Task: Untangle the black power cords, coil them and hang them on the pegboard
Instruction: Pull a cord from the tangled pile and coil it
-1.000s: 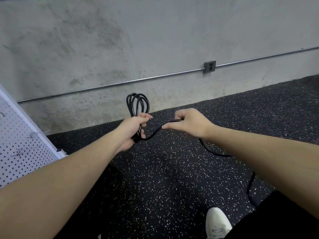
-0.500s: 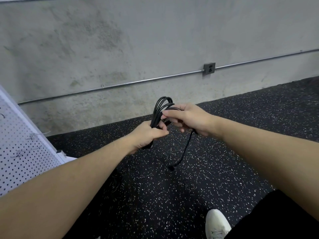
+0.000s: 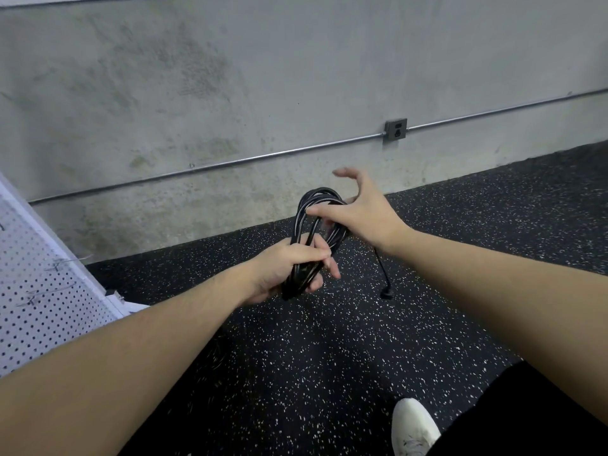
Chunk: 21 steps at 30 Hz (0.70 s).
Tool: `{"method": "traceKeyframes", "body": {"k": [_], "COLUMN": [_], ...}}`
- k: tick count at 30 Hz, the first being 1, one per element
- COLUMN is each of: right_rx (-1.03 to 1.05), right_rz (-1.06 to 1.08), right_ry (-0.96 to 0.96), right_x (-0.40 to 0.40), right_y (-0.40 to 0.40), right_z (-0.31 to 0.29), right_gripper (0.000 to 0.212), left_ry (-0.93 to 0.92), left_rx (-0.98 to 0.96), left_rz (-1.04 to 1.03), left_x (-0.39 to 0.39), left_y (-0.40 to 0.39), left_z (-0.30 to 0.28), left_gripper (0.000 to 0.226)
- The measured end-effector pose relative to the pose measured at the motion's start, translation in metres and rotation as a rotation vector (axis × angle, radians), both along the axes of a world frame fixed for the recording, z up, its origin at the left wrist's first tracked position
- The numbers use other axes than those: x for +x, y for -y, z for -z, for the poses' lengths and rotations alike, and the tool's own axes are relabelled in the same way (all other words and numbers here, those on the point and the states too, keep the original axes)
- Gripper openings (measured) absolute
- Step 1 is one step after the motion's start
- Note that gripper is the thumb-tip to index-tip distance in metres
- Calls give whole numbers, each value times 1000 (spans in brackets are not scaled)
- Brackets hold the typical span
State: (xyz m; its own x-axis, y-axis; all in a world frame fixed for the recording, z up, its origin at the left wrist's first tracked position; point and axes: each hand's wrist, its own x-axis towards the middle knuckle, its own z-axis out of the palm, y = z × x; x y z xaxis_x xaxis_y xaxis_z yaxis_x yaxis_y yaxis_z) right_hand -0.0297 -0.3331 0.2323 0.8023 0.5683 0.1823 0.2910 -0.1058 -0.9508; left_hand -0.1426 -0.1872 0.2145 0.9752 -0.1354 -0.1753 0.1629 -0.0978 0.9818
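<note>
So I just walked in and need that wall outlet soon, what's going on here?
A person is coiling a black power cord. Their left hand grips the bundled loops, while the right hand is spread open at the top of the coil. One plug end hangs loose. The white perforated pegboard stands at the left; nothing is plugged into the grey wall outlet.

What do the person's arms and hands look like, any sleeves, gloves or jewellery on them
Both forearms are bare up to the frame edge, with no sleeve in view. The left hand and right hand wear no gloves, and no rings, watch or bracelet show at the fingers or wrists. No markings are visible.
</note>
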Motion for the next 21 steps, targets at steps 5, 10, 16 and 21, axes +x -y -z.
{"method": "traceKeyframes", "body": {"k": [5,10,16,21], "right_rx": [37,111,84,85], "right_rz": [-52,-31,-64,-81], "right_ry": [-131,-165,-174,-199], "right_x": [-5,-5,-6,-4], "right_y": [-5,-5,-1,1], "right_z": [-5,-5,-5,-10], "right_gripper": [28,29,22,20], "left_ry": [-117,-178,-187,-104], "left_rx": [-113,5,-7,15], "left_rz": [-32,-156,-167,-30], "left_x": [-4,0,-2,-9], "left_y": [3,-2,-4,-19], "left_z": [1,-10,-17,-27], "left_gripper": [22,47,31,49]}}
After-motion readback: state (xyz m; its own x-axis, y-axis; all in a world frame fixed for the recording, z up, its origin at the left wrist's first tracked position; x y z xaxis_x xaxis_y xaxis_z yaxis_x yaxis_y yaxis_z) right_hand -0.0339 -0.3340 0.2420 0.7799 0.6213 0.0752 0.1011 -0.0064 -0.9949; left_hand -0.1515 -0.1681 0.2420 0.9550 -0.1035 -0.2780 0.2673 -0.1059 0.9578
